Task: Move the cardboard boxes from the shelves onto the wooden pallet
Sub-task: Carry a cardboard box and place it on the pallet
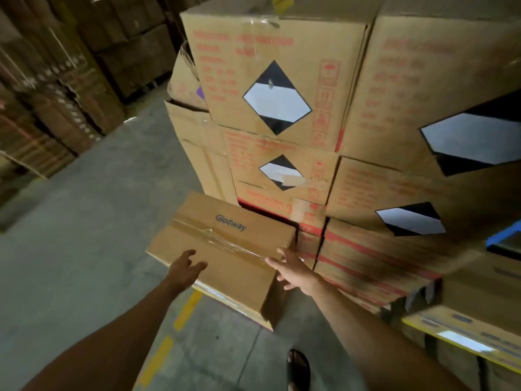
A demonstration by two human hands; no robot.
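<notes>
My left hand (186, 268) has its grip spread, fingers apart, lying on or just over the near left part of the box (225, 249); I cannot tell whether the palm actually presses on the cardboard. My right hand (293, 270) is also spread, flat against the box's right edge near the near corner, the fingers pointing along the top and side, holding nothing closed.

The box lies straight ahead of both hands, between them, its taped seam running across the top and the word "Glodway" printed on the far half. What it sits on is hidden: only a thin yellow and red edge shows under its near side, and I cannot make out a pallet there. Its far side touches or nearly touches the stack (324, 136) behind it.

That stack rises well above the box, several layers of bigger cartons with red print, too blurred to read, and black-and-white diamond labels (277, 97). The cartons at the right run out of the picture, and the lower right ones are smeared by motion. A crushed carton (183, 80) sticks out at the stack's left.

At the lower right a yellow shelf rail (451, 338) carries more boxes, cut off by the edge. A blue beam (504, 232) shows just above it.

Below my arms lies the concrete floor (84, 221) with yellow dashes (186, 311), and a sandalled foot (297, 368) stands near the bottom edge. Across the aisle at the left, dark rows of stacked cartons (56, 80) stand well apart, dim and blurred.
</notes>
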